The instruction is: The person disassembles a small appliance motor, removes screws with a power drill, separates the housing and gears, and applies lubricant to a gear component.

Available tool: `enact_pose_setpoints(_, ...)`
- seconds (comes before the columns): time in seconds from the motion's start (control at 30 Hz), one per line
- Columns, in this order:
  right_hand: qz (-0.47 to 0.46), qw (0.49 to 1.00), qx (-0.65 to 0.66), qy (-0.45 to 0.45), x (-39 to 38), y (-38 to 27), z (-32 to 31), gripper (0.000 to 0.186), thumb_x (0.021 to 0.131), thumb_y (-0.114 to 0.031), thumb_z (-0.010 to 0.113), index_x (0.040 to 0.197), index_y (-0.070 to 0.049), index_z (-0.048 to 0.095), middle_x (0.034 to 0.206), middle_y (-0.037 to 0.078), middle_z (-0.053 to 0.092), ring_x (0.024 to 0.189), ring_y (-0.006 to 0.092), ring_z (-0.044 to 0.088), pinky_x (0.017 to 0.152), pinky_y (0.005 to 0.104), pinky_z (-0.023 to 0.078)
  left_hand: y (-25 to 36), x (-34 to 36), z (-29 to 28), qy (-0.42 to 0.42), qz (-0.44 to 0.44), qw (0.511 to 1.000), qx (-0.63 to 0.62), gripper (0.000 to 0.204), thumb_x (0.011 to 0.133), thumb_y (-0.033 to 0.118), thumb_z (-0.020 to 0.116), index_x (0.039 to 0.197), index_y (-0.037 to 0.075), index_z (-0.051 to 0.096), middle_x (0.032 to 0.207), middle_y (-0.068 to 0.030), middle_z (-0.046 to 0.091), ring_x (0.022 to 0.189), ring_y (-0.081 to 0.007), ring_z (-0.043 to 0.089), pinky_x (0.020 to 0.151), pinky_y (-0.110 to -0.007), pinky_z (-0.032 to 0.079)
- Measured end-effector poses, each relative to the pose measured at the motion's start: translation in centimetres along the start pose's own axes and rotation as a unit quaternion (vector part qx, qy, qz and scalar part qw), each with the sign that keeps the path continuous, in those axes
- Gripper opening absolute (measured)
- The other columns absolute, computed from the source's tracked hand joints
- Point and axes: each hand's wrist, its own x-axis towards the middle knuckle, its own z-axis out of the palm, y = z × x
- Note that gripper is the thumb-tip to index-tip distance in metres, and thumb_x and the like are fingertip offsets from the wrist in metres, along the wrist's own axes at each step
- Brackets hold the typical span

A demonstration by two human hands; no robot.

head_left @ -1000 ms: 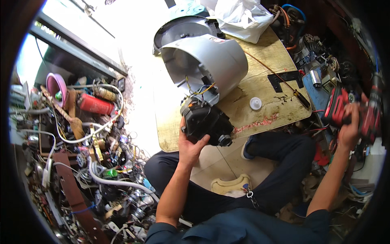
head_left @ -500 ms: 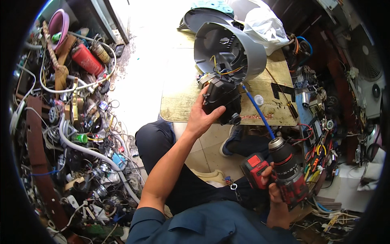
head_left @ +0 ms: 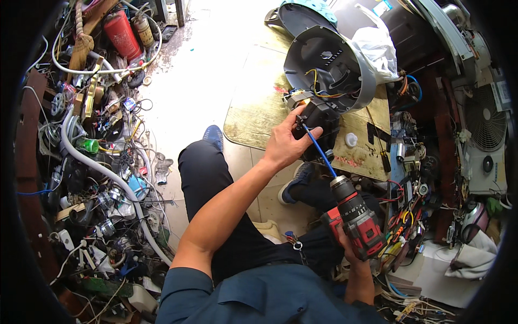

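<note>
My left hand (head_left: 287, 141) grips a black plastic housing (head_left: 322, 117), wired to the grey cylindrical shell (head_left: 360, 67) lying on its side on the wooden board (head_left: 248, 121). My right hand (head_left: 349, 249) holds a red and black cordless drill (head_left: 356, 216) low at the right. Its long blue bit (head_left: 318, 146) reaches up-left to the housing beside my left thumb; exact contact at the tip is hard to make out. A small white cap (head_left: 350, 139) lies on the board right of the housing.
A screwdriver (head_left: 385, 161), white plastic bag (head_left: 377, 48) and dark lid (head_left: 302, 24) are around the board. Dense scrap (head_left: 108, 205), cables and a red cylinder (head_left: 120, 35) fill the left side. Tools (head_left: 404, 221) and a fan (head_left: 485, 119) crowd the right.
The drill has come down from the far right to in front of me, its blue bit now at the housing. My left hand and housing have shifted up and right in view.
</note>
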Motion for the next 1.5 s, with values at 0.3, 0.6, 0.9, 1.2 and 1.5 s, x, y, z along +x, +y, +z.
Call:
enact_pose_setpoints(0.3,-0.181,0.962,-0.201,0.018,1.8,-0.6,0.9,0.016,0.082,-0.002,0.084,0.096,-0.006,0.077,0.090,0.007,0.078,0.074,0.0214,0.074,0.065,0.0335,0.055,1.1,0.0,-0.2,0.012,0.010,0.999,0.043,0.082,0.092,0.043,0.083,0.158,0.008,0.048,0.106,-0.0146,0.078,0.092,-0.0185,0.075,0.084,-0.034,0.059)
enact_pose_setpoints(0.6,-0.135,0.979,-0.150,0.017,1.9,-1.1,0.9,0.013,0.084,-0.004,0.084,0.096,-0.007,0.077,0.090,0.007,0.078,0.077,0.0227,0.075,0.065,0.0359,0.055,0.6,0.1,-0.1,0.011,0.007,0.999,0.042,0.081,0.092,0.044,0.083,0.156,0.008,0.050,0.106,-0.0153,0.078,0.090,-0.0185,0.075,0.083,-0.034,0.059)
enact_pose_setpoints(0.9,-0.124,0.988,-0.088,0.028,1.2,-0.1,0.7,0.017,0.084,-0.003,0.084,0.099,-0.007,0.077,0.092,0.007,0.078,0.080,0.0236,0.074,0.068,0.0362,0.053,0.8,0.0,-0.1,0.011,0.004,0.998,0.055,0.082,0.092,0.045,0.083,0.156,0.007,0.050,0.104,-0.0152,0.078,0.088,-0.0186,0.076,0.081,-0.034,0.059)
enact_pose_setpoints(1.2,-0.140,0.969,-0.203,0.005,0.9,0.6,0.0,0.022,0.084,-0.008,0.086,0.103,-0.011,0.077,0.099,0.005,0.077,0.087,0.0232,0.071,0.075,0.0387,0.045,0.9,0.0,-0.1,0.012,0.001,0.998,0.060,0.081,0.092,0.045,0.082,0.156,0.006,0.050,0.104,-0.0150,0.079,0.090,-0.0189,0.076,0.083,-0.034,0.059)
enact_pose_setpoints(1.5,-0.233,0.947,-0.220,-0.012,3.0,-0.5,-0.4,0.022,0.082,-0.013,0.086,0.099,-0.006,0.075,0.087,0.008,0.075,0.068,0.0238,0.072,0.062,0.0336,0.056,0.8,0.0,-0.1,0.012,0.002,0.998,0.059,0.081,0.092,0.044,0.083,0.156,0.005,0.050,0.104,-0.0145,0.079,0.091,-0.0189,0.076,0.084,-0.034,0.059)
